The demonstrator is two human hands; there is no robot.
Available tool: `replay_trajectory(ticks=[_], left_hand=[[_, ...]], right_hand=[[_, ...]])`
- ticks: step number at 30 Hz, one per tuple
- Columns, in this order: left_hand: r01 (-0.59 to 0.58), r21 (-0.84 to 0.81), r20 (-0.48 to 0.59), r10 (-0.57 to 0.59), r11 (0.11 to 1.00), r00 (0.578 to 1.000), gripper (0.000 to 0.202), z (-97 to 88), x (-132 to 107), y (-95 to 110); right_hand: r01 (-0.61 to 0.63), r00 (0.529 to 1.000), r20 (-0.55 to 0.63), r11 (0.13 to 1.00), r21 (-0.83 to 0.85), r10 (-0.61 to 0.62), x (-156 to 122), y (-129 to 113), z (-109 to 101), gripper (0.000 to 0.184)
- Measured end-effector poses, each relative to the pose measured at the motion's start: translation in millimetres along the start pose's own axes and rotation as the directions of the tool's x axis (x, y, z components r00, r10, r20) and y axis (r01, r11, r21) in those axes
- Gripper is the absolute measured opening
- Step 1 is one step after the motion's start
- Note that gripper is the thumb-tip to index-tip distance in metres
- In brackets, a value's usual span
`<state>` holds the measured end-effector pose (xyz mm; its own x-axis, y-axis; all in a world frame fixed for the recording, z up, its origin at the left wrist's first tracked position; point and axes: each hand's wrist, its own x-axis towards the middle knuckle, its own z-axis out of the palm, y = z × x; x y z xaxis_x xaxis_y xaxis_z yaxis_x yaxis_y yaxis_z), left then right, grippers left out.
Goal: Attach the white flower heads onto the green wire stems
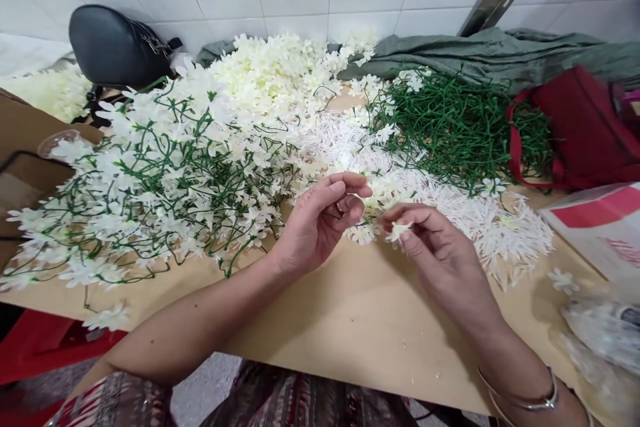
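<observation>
Between the thumb and fingers of my right hand (440,250) is a small white artificial flower (399,231). My left hand (323,223) is beside it, palm turned inward, its fingers loosely curled and apart with nothing visible in them. The hands do not touch. Behind them lie loose white artificial flowers and a heap of thin white stamen-like pieces (430,203). To the left spreads a large pile of white flowers on green stems (185,160). Bare green plastic stems (455,127) are heaped at the back right.
Cream petals (275,73) are piled near the tiled wall. A black bag (117,47) stands back left and a red bag (580,127) at right. A white-and-red box (600,220) and clear plastic bags (605,333) occupy the right side. A cardboard box (30,173) is far left.
</observation>
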<state>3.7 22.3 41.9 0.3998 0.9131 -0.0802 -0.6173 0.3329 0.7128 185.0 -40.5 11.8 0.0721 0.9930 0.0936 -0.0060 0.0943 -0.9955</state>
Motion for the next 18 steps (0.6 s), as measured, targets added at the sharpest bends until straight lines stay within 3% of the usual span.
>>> replay_trajectory(ticks=[5,8,9,11,13,14,15,16,18], left_hand=[[0.049,0.113,0.046,-0.055,0.992,0.997,0.024,-1.9,-2.2,-8.2],[-0.047,0.427,0.135,-0.012,0.903,0.991,0.028,-3.7,-2.1,-6.1],[-0.144,0.572,0.184,0.044,0.807,0.982,0.029,-4.1,-2.3,-3.7],[-0.393,0.797,0.326,0.221,0.458,0.919,0.031,-4.5,-3.3,1.7],[-0.574,0.819,0.524,0.387,0.016,0.759,0.033,-4.7,-5.3,5.5],[-0.618,0.770,0.620,0.411,-0.158,0.668,0.033,-4.8,-6.6,6.3],[-0.648,0.712,0.696,0.400,-0.271,0.597,0.033,-4.9,-8.3,6.2],[-0.679,0.658,0.750,0.360,-0.325,0.555,0.033,-4.9,-10.1,5.5],[-0.739,0.603,0.797,0.272,-0.299,0.540,0.033,-4.7,-13.9,3.0]], right_hand=[[-0.020,0.989,0.150,1.000,0.024,0.016,0.6,-0.6,10.1,0.014],[-0.022,0.997,0.076,1.000,-0.007,0.023,0.9,-1.8,7.5,0.014],[-0.014,1.000,0.022,1.000,-0.028,0.015,1.2,-3.3,4.8,0.015],[0.019,0.994,-0.110,0.997,-0.072,-0.027,1.4,-7.8,-1.5,0.015],[0.066,0.978,-0.191,0.992,-0.109,-0.086,0.6,-13.6,-7.1,0.012],[0.087,0.975,-0.192,0.989,-0.123,-0.110,-0.3,-16.5,-8.9,0.009],[0.112,0.977,-0.169,0.985,-0.131,-0.133,-1.5,-19.1,-10.1,0.006],[0.136,0.980,-0.129,0.982,-0.132,-0.153,-3.0,-21.4,-10.7,0.003],[0.190,0.979,-0.055,0.976,-0.108,-0.196,-5.9,-24.7,-10.7,0.004]])
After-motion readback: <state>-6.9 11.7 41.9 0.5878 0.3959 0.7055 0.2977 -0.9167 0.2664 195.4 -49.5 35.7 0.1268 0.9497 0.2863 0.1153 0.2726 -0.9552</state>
